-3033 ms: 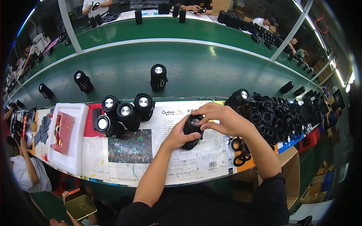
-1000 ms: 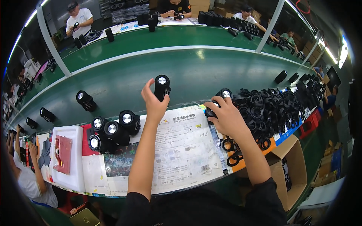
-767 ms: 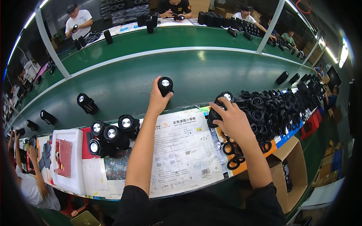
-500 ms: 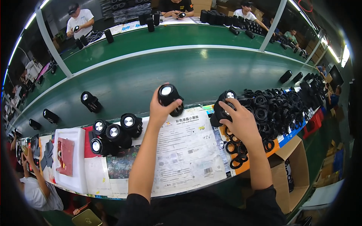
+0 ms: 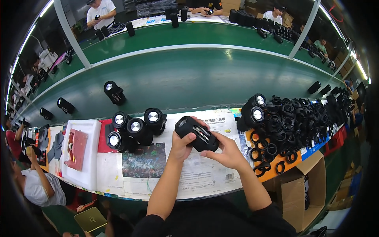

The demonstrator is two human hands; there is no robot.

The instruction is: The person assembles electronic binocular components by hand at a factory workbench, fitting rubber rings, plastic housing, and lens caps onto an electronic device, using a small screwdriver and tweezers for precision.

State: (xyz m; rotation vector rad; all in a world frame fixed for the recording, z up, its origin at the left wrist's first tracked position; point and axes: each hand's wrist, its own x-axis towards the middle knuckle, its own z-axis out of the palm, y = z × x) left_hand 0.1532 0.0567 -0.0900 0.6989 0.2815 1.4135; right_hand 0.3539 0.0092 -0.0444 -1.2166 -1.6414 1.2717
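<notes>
View: head, single fisheye, worn on the person's head. Position: above the near edge of the worktop. Facing: downward and forward, across the worktop to the green conveyor belt and a far bench. Range: close to the forearms, which enter from the lower edge; the far bench is small and distant. Distortion: straight edges bow toward the rim; corners are black.

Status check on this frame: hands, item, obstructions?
Left hand and right hand both grip black cylindrical unit above paper sheet. Nothing blocking.
</notes>
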